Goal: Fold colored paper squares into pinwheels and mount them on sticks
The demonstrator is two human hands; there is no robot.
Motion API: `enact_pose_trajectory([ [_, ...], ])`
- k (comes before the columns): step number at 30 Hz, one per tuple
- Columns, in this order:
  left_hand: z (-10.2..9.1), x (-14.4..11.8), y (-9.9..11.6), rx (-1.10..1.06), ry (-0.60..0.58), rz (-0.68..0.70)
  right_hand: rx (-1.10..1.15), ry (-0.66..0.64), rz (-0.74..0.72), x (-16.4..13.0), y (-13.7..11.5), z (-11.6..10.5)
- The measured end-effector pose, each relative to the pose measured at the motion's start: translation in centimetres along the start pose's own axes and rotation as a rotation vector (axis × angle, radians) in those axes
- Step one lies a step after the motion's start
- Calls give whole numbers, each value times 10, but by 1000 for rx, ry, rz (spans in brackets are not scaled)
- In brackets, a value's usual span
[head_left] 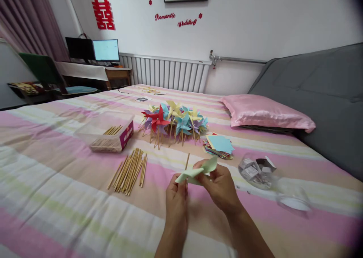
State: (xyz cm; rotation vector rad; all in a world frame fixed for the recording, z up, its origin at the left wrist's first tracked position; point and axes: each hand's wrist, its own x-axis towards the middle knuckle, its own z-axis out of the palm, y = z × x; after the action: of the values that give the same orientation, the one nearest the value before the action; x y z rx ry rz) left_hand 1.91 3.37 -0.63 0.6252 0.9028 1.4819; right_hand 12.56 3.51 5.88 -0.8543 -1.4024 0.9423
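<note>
A pale green paper pinwheel point(195, 172) is between my two hands, low in the middle of the view. My left hand point(177, 192) is closed at its left side, by a thin wooden stick point(187, 161) whose end rises behind the paper. Fingers and paper hide how the stick and pinwheel meet. My right hand point(219, 184) pinches the pinwheel from the right, one blade standing up beside the fingers. Ahead are several finished pinwheels point(183, 124) in red, blue, yellow and purple. Loose wooden sticks point(129, 171) lie on the bed to the left.
A clear plastic box point(113, 135) with sticks stands on the left. Coloured paper squares point(219, 144) are stacked right of the pinwheels. Farther right are a clear round container point(256, 171) with small packets and a clear lid point(295, 201). Behind lies a pink pillow point(266, 110).
</note>
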Motion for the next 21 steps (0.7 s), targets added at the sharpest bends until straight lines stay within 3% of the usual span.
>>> enact_pose_trajectory([
  [3,4,-3,1,-38,-33,25,-235,-85,-228,-3,-9,-6],
  [6,7,-9,4,-72,-54,0,-310,-107,-396,-1,-17,-11],
  [13,12,-26,6,-143,-83,-52,-222,-37,-381,-7,-17,-12],
  [21,15,-25,5,-219,-81,-59,-175,19,-412,-7,-13,-8],
])
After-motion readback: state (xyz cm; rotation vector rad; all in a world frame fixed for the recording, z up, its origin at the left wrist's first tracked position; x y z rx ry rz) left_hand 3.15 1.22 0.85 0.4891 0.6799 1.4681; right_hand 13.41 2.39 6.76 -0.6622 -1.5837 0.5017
